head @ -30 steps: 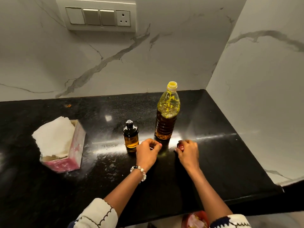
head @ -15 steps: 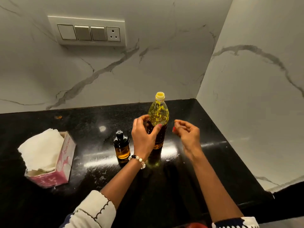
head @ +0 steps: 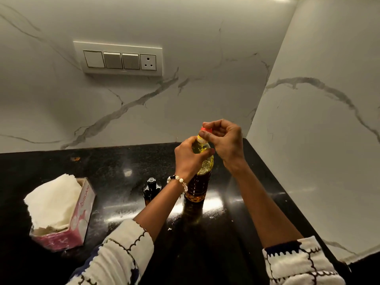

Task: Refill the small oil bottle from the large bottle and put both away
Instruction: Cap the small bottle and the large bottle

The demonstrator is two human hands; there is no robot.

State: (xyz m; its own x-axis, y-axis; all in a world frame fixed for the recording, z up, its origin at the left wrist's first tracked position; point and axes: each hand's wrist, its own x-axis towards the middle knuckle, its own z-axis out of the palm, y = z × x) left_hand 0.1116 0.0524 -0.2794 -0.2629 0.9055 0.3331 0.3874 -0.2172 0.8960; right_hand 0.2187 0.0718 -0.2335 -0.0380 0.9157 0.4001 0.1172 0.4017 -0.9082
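The large oil bottle [head: 199,186] stands upright on the black counter [head: 115,171], clear plastic with yellow oil above and a darker lower part. My left hand [head: 189,159] grips its upper body just below the neck. My right hand [head: 224,140] pinches a red cap [head: 206,130] on top of the bottle's mouth. The small dark oil bottle [head: 151,189] stands just left of the large one, its black cap on, its lower half hidden behind my left forearm.
A pink tissue box [head: 67,223] with white tissue sticking out sits at the left of the counter. A switch panel [head: 121,59] is on the marble back wall. A marble side wall [head: 318,151] bounds the counter on the right.
My left hand slid up the large bottle to just under the neck. My right hand carried the red cap up from the counter onto the bottle's mouth. The camera tilted up.
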